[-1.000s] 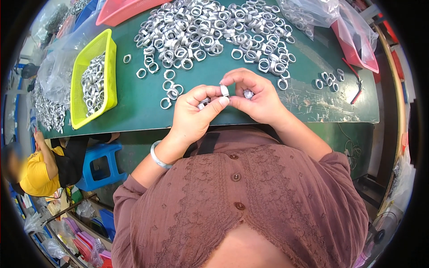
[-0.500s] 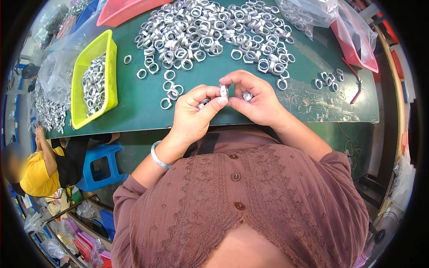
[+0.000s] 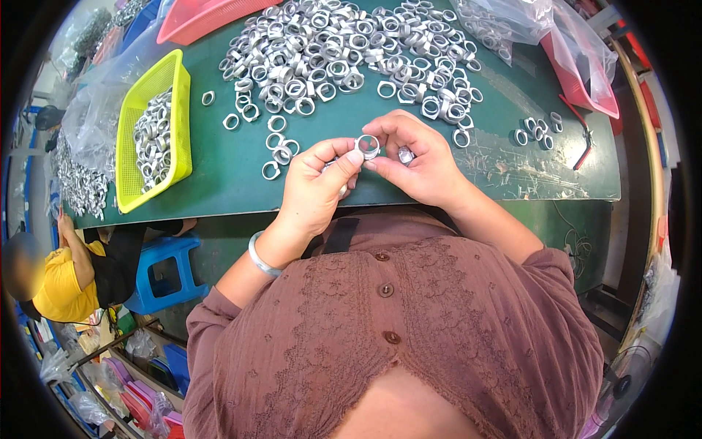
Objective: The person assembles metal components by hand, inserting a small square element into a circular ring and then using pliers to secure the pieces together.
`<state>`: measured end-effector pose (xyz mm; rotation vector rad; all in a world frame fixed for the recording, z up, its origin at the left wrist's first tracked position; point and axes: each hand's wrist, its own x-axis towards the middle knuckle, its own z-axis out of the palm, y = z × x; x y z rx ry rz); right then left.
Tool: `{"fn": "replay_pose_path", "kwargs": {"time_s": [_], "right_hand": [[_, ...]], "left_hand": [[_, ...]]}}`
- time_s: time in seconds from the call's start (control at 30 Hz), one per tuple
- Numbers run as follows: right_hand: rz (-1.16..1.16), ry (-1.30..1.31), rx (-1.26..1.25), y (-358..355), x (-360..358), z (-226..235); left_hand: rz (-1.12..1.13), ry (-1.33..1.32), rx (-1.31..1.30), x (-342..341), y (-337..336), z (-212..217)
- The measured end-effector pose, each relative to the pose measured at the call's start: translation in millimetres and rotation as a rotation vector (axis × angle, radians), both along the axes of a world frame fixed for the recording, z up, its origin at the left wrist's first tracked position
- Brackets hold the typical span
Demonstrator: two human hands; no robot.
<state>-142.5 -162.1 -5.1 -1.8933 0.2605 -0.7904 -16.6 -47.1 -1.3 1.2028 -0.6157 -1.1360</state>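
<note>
Between my two hands a silver metal ring (image 3: 368,147) is held up, its round opening turned toward me. My left hand (image 3: 316,179) pinches it with thumb and forefinger, and more metal shows in the curled fingers below. The fingertips of my right hand (image 3: 424,161) touch the ring's other side. A second metal piece (image 3: 405,154) sits in the curl of my right hand. Beyond my hands spreads a large heap of similar rings (image 3: 322,51); several loose rings (image 3: 281,151) lie just left of my left hand.
On the green table (image 3: 219,168), a yellow basket (image 3: 184,124) holding rings stands at left. Pink baskets (image 3: 197,28) (image 3: 596,99) are at the back left and right. A red-handled tool (image 3: 583,150) and a few rings (image 3: 540,132) lie at right. A person in yellow (image 3: 66,285) sits at left by a blue stool (image 3: 164,271).
The ring between my fingers has turned from edge-on to face-on, showing its opening. My left fingers have shifted slightly; the heap and baskets are unchanged.
</note>
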Motion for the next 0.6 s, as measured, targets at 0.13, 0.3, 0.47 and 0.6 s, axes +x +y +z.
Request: {"fn": "replay_pose_path", "kwargs": {"time_s": [0.13,0.3,0.47,0.6], "right_hand": [[0.007,-0.002,0.006,0.5,0.4,1.2],[0.011,0.011,-0.027,0.5,-0.1,3.1],[0.027,-0.027,-0.061,0.4,0.7,5.8],[0.05,-0.065,-0.081,0.0,1.0,5.9]], "left_hand": [[-0.03,0.211,0.029,2.2,-1.1,-1.8],[-0.06,0.278,0.04,4.6,-0.8,-3.0],[-0.067,0.3,0.03,5.5,0.1,-6.6],[-0.076,0.281,0.003,6.0,1.1,-9.4]]}}
